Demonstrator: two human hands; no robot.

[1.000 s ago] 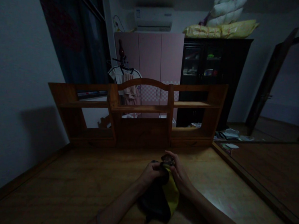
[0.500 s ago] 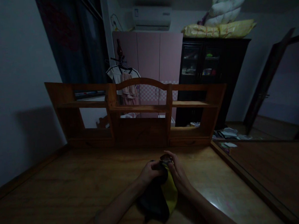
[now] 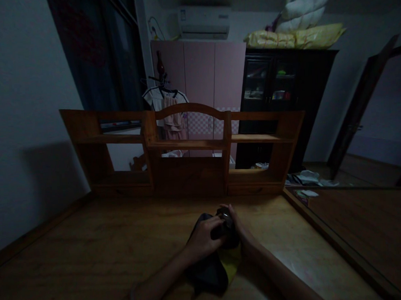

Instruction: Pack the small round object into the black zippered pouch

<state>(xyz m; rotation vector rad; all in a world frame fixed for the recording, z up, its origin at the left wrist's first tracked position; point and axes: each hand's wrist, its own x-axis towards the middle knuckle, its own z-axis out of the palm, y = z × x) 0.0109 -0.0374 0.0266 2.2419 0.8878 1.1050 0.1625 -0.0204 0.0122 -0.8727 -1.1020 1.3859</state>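
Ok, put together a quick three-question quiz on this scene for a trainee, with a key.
1. Besides dark fabric, which colour shows on the soft item on the desktop? A) red B) yellow C) white
2. True or false: the left grip and the right grip both touch the soft item.
3. Fill in: at the back of the room, the yellow bundle lies on top of the tall dark ____.

Key: 1. B, yellow. 2. True. 3. cabinet.

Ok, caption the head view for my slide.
Left hand and right hand handle a black-and-yellow fabric item at a wooden desk.
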